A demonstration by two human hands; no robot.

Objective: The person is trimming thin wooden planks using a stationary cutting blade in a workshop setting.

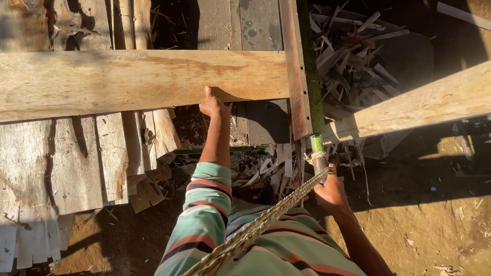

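— Head view, nearest first: what sits closest to the wearer?

— A braided straw-coloured rope (255,231) runs up across the striped shirt toward the right hand (331,193). That hand is closed around the grey handle (319,164) of a long green-bladed tool (310,76), low and to the right.

— Which way does that tool lie?

— Its long axis runs almost straight away from the person, from the handle at the hand up along a reddish-brown board (295,71) that stands on edge. Tool and board lie side by side; whether they touch I cannot tell.

— And the left hand?

— The left hand (214,106) is farther out, arm stretched forward. It presses up against the lower edge of a wide pale plank (128,82), thumb raised onto the plank's face. The other fingers are hidden under the edge, so it looks to be gripping, but I cannot say how tightly.

— How does the plank lie?

— Crosswise, its long axis left to right, ending just beside the reddish-brown board. So plank and tool sit at roughly right angles, and the left hand is the one on the plank, near its right end.

— What lies around and beyond?

— Split wooden slats (92,163) lean below the plank at the left. A second pale beam (424,105) slants up to the right. Behind the tool is a heap of wood offcuts (353,56), and bare dirt ground (434,225) lies at the lower right.
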